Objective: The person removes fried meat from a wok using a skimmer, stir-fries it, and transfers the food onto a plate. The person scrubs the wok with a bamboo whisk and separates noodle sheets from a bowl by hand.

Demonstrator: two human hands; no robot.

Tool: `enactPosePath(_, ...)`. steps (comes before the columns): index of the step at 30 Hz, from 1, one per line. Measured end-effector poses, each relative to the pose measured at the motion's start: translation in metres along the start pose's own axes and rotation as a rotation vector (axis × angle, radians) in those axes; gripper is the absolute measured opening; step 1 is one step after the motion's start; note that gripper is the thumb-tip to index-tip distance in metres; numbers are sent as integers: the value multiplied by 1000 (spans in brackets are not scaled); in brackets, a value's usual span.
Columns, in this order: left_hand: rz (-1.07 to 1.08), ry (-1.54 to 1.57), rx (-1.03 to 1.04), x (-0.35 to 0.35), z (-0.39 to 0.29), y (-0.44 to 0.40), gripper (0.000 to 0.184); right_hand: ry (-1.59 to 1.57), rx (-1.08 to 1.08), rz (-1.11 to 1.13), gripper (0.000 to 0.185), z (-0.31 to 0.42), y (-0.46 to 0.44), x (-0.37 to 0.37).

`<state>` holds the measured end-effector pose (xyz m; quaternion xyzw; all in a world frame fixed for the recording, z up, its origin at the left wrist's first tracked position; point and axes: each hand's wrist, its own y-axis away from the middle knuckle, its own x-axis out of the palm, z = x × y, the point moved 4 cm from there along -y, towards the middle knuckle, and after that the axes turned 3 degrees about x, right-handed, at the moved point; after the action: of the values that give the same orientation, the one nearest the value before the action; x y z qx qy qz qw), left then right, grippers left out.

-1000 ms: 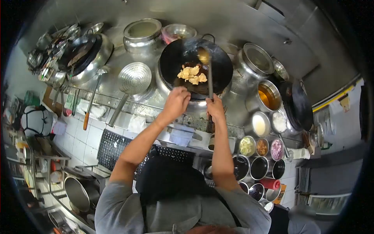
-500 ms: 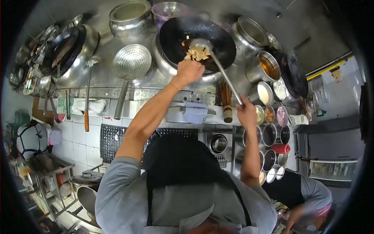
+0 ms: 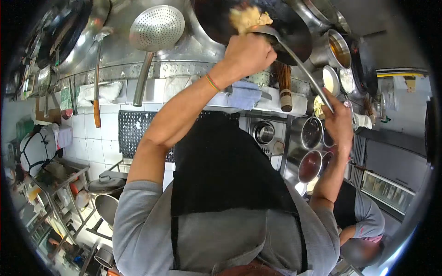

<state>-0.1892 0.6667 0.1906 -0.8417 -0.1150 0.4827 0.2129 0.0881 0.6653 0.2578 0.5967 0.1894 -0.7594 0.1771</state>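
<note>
My left hand [image 3: 251, 54] is closed in a fist at the near edge of a large black wok [image 3: 294, 41], gripping it there; its exact hold is hidden behind the knuckles. Pale yellow chunks of food [image 3: 248, 19] blur with motion in the wok, just beyond that hand. In my right hand [image 3: 338, 122] is the end of a long metal ladle [image 3: 301, 66]. The ladle slants up to the left, and its bowl is over the wok beside the food.
A perforated strainer [image 3: 157, 28] and a wooden-handled ladle [image 3: 97, 78] lie left on the steel range. A bamboo brush [image 3: 285, 85] stands below the wok. Right are a pot of amber liquid [image 3: 338, 49] and several metal containers [image 3: 312, 132]. A co-worker [image 3: 363, 216] is at lower right.
The view has tipped down, so the range sits higher. Both hands have shifted right in view; the right hand has moved up too. The food has gone from sharp to blurred.
</note>
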Motion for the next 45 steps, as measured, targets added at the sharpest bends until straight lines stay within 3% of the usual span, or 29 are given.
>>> enactPosePath(1,-108,15,28,-11,-6,-2,29,17,9,33,47,4,-3,-5)
enactPosePath(2,-111,-12,41,-13,-7,-7,29,70,127,109,49,11,-8,-11)
enactPosePath(4,-122,-77,83,-10,2,-23,28,220,123,120,48,23,-28,-14)
enactPosePath(9,18,-84,-64,42,46,-24,34,220,162,16,48,27,-102,48)
enactPosePath(12,139,-108,-57,47,22,26,32,99,247,-33,50,21,-113,67)
enactPosePath(14,18,8,-29,41,16,51,27,1,260,-68,50,9,-92,61)
enactPosePath(18,-23,-73,-70,35,46,3,26,-254,132,-156,44,-27,-43,60)
enactPosePath(23,-59,32,51,44,66,-34,23,-164,387,-196,34,-20,-20,73)
enactPosePath(26,-390,97,240,16,33,-10,19,-334,259,-316,30,-28,-15,119)
enactPosePath(28,-217,372,149,-27,-19,19,18,-371,299,-237,30,-10,-10,135)
enactPosePath(29,-17,710,68,-62,-56,29,18,-248,193,-180,30,-31,-7,174)
enactPosePath(30,117,1029,9,-79,-87,45,15,-288,217,-150,31,-35,-7,183)
enactPosePath(31,222,1189,198,-109,-113,51,16,-327,243,-121,31,-39,-6,192)
enactPosePath(32,330,1513,158,-119,-134,64,17,-538,394,-121,32,-21,-5,176)
enactPosePath(33,442,1829,83,-130,-155,77,18,-667,312,-168,34,-33,-11,189)
enactPosePath(35,939,2109,-105,-156,-179,77,25,-683,339,-203,32,-22,-36,175)
enactPosePath(36,823,2180,-67,-154,-187,82,17,-696,355,-231,31,-17,-51,169)
enactPosePath(38,590,2310,-15,-148,-205,104,32,-562,423,-136,32,-9,-97,157)
enactPosePath(40,643,2201,-61,-169,-200,82,36,-452,425,-106,32,6,-149,140)
enactPosePath(41,433,2246,93,-158,-212,83,36,-383,398,-111,33,4,-175,138)
enactPosePath(43,163,2107,237,-159,-211,82,31,-328,371,-4,35,25,-210,131)
enactPosePath(45,53,1760,241,-166,-188,67,35,-227,191,7,37,26,-231,146)
